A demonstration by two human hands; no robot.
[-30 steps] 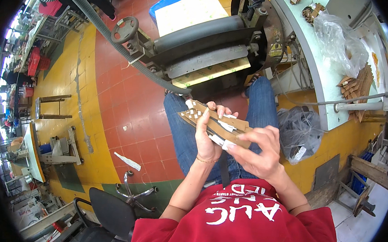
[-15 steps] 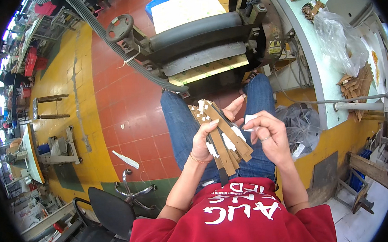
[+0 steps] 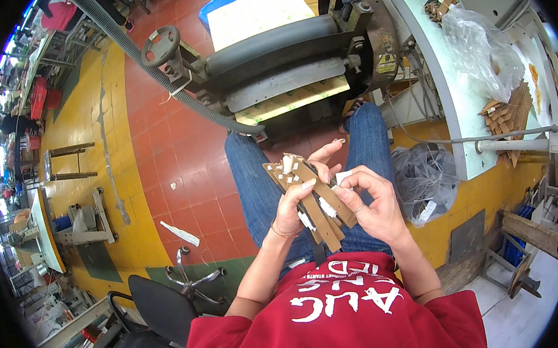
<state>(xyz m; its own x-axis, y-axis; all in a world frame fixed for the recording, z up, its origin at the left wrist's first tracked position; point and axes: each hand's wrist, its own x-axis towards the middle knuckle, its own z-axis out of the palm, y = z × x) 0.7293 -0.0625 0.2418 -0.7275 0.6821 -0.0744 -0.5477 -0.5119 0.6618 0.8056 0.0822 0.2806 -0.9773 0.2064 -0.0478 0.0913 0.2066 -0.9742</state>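
Over my lap, my left hand (image 3: pixel 293 207) is closed round a bundle of flat brown strips (image 3: pixel 320 217), its thumb lying on top. The strips look like leather or card and fan out at both ends. Small white pieces (image 3: pixel 287 168) stick to their far ends, and more white bits show between the strips nearer my body. My right hand (image 3: pixel 374 203) is just right of the bundle, with thumb and fingers pinched together. A small white piece (image 3: pixel 341 177) shows at its fingertips; whether it is paper or tape I cannot tell.
A roller machine (image 3: pixel 280 70) with a handwheel (image 3: pixel 161 46) and grey hose stands ahead of my knees. On the right, a pale table (image 3: pixel 456 99) bears a clear plastic bag (image 3: pixel 485 49) and brown strips (image 3: pixel 508 119). A black chair (image 3: pixel 156 304) is at the left.
My right hand has moved left and closer to the bundle, bringing the white piece against its edge. The bundle has turned slightly in my left hand. The whole view has shifted a little.
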